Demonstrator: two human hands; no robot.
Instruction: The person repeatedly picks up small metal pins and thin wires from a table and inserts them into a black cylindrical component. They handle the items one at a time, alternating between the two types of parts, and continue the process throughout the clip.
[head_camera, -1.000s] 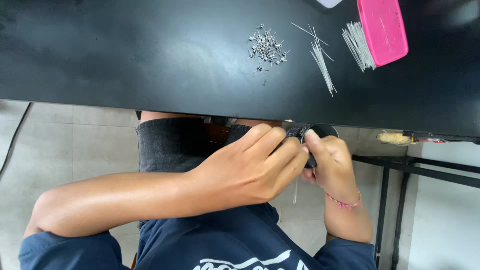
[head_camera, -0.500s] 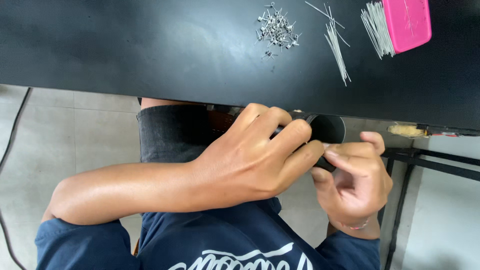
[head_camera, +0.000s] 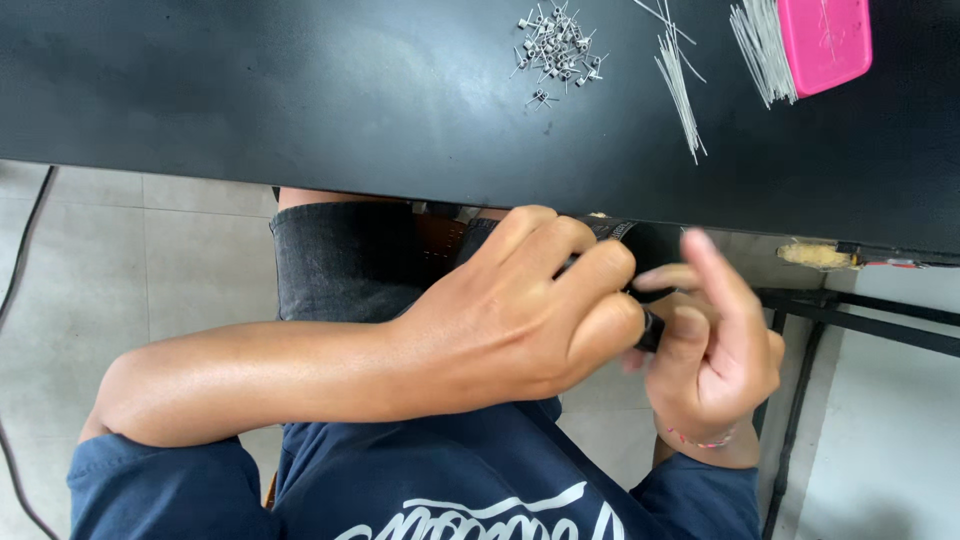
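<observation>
Both hands are held together below the table's near edge, over my lap. My left hand (head_camera: 510, 310) is curled into a fist around a small black tool (head_camera: 650, 330), most of which is hidden under its fingers. My right hand (head_camera: 715, 355), with a thin bracelet at the wrist, meets it from the right. Its thumb and lower fingers pinch the tool's exposed black end, and the index finger sticks out straight. What the tool works on cannot be seen.
On the black table (head_camera: 300, 100) lie a pile of small metal coils (head_camera: 555, 45), loose thin wires (head_camera: 680, 80), a wire bundle (head_camera: 760, 40) and a pink box (head_camera: 825, 40). A black metal frame (head_camera: 860, 310) stands at the right, above a tiled floor.
My right hand has shifted down along the tool and its index finger has lifted and straightened. My left hand stays clenched in place.
</observation>
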